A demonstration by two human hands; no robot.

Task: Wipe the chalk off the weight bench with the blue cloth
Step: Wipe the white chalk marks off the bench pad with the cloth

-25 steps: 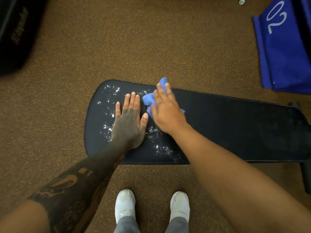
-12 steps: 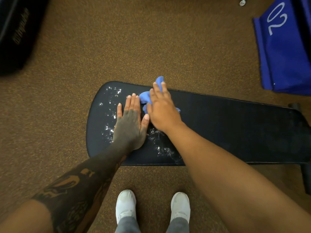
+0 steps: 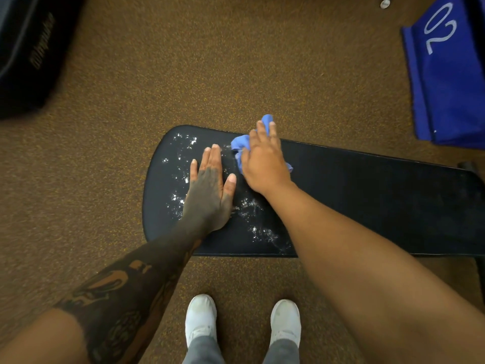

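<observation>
A black padded weight bench (image 3: 367, 200) runs from the middle to the right edge. White chalk specks (image 3: 183, 153) dot its rounded left end, and more chalk (image 3: 259, 229) lies near its front edge. My left hand (image 3: 210, 190) rests flat on the pad, fingers together, holding nothing. Just to its right, my right hand (image 3: 265, 161) presses the crumpled blue cloth (image 3: 241, 143) onto the pad near the far edge. Cloth pokes out beyond my fingertips and at both sides of my palm.
Brown speckled carpet (image 3: 236, 74) surrounds the bench. A blue fabric item marked "02" (image 3: 446, 74) lies at the upper right. A black case (image 3: 29, 53) sits at the upper left. My white shoes (image 3: 200, 319) stand in front of the bench.
My right hand slid the cloth a little left toward my left hand, then back toward the bench's far edge. My left hand stayed flat in place.
</observation>
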